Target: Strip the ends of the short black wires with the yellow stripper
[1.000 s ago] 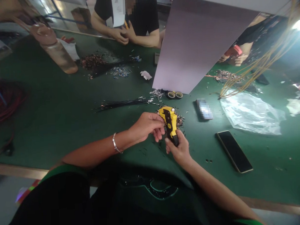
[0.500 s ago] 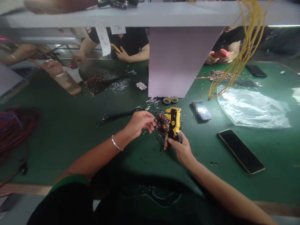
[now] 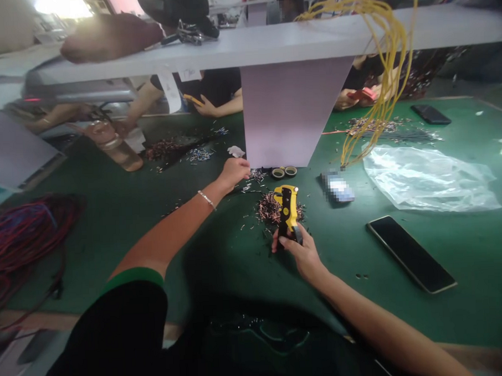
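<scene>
My right hand (image 3: pixel 301 252) is wrapped round a yellow and black hand tool (image 3: pixel 288 208), held upright over the green table. Behind and beside the tool's head lies a pile of copper-coloured pieces (image 3: pixel 268 208). My left hand (image 3: pixel 235 172), with a bracelet on the wrist, reaches to the left edge of a small heap of silvery pieces (image 3: pixel 257 175). Its thumb and fingertips are pressed together; whatever they hold is too small to make out. Two dark rings of tape (image 3: pixel 284 172) sit just right of that heap, at the foot of a pale upright panel (image 3: pixel 281 114).
Right of the tool are a phone (image 3: pixel 411 254), a small blurred device (image 3: pixel 337 187) and a clear plastic bag (image 3: pixel 425 177). Yellow wires (image 3: pixel 377 121) hang from the shelf (image 3: pixel 269 43). Red cable coils (image 3: pixel 28 231) and a bottle (image 3: pixel 125 154) lie left. People's hands work beyond the panel.
My left hand has moved away from the copper-coloured pile, forward to the silvery heap. The tool stays in my right hand, nearly in place. The view has tilted up slightly.
</scene>
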`<state>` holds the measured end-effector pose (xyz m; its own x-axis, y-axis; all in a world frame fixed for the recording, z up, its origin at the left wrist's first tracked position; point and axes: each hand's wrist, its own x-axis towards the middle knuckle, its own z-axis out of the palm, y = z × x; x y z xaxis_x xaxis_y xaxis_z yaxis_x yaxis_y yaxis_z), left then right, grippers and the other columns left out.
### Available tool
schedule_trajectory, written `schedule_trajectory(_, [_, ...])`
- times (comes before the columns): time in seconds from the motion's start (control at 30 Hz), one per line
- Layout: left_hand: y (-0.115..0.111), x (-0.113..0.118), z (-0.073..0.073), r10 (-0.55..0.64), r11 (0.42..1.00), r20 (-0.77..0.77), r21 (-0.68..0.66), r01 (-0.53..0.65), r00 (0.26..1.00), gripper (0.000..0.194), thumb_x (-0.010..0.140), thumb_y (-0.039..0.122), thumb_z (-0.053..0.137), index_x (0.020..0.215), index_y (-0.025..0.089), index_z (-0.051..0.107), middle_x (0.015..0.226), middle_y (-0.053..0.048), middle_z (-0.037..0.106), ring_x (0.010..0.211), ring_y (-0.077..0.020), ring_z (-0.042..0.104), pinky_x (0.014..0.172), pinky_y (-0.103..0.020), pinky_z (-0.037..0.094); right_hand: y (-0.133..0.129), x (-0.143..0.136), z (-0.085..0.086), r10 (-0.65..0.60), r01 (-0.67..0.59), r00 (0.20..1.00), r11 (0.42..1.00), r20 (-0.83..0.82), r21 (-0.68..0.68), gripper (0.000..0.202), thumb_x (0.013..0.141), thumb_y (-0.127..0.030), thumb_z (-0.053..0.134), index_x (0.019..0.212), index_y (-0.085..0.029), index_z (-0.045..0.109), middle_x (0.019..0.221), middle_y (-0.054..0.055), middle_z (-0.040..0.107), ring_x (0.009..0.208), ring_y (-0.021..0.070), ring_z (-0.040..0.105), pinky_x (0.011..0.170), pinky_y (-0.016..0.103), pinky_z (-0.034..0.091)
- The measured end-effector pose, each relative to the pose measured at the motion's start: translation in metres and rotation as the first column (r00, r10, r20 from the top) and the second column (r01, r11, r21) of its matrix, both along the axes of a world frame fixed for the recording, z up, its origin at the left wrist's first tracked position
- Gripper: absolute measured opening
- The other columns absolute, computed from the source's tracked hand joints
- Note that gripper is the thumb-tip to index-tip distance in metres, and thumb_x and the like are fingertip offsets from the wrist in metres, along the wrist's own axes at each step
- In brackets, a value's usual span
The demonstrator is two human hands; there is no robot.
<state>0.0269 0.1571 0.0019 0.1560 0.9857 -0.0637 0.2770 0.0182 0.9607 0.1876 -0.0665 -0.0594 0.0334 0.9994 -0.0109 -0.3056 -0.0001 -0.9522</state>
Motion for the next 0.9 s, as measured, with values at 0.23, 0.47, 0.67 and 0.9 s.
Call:
schedule_trajectory(0.23, [-0.041,-0.046,-0.024,-0.091,0.992,-0.391,0.044,0.117,0.916,0.012,0.076,0.013,0.065,0.086,0.011,0.073,0.067,-0.005,0.07,0.063,-0.0163,0.067,0.067,-0.029,0.055,-0.003,0.0,0.003,0.0,-0.003,0.997,0.999,0.074,0.046,0.022,0.082,-0.037,0.073,0.094,-0.021,0.062,0.085,0.003,0.066,0.072,0.0197,0.065,0.073,0.039,0.057])
schedule_trajectory(0.47, [-0.045,-0.074,-0.024,0.005,0.943,-0.783,0.211,0.258,0.622,0.024,0.083,0.019,0.056,0.09,0.02,0.079,0.102,-0.009,0.075,0.1,-0.0252,0.067,0.09,-0.034,0.049,-0.007,0.012,0.022,-0.206,0.115,0.934,0.947,0.292,0.3,0.034,0.083,-0.035,0.071,0.113,-0.026,0.058,0.108,0.007,0.063,0.103,0.0266,0.06,0.099,0.049,0.046])
schedule_trajectory(0.67, [-0.028,-0.067,-0.033,-0.011,0.903,-0.921,0.158,0.4,0.389,0.025,0.085,0.022,0.056,0.094,0.02,0.079,0.104,-0.01,0.074,0.099,-0.025,0.068,0.083,-0.032,0.049,0.0,0.018,0.019,-0.191,0.121,0.948,0.956,0.255,0.267,0.044,0.078,-0.029,0.07,0.118,-0.027,0.054,0.105,0.005,0.059,0.089,0.0231,0.057,0.083,0.044,0.051])
schedule_trajectory(0.9, [-0.016,-0.062,-0.035,-0.032,0.878,-0.983,0.06,0.476,0.183,0.027,0.086,0.016,0.052,0.095,0.015,0.078,0.103,-0.016,0.075,0.098,-0.0288,0.07,0.078,-0.033,0.049,0.001,0.017,0.013,-0.222,0.168,0.954,0.952,0.2,0.257,0.037,0.078,-0.021,0.064,0.114,-0.027,0.054,0.103,0.004,0.059,0.089,0.0211,0.059,0.085,0.04,0.049])
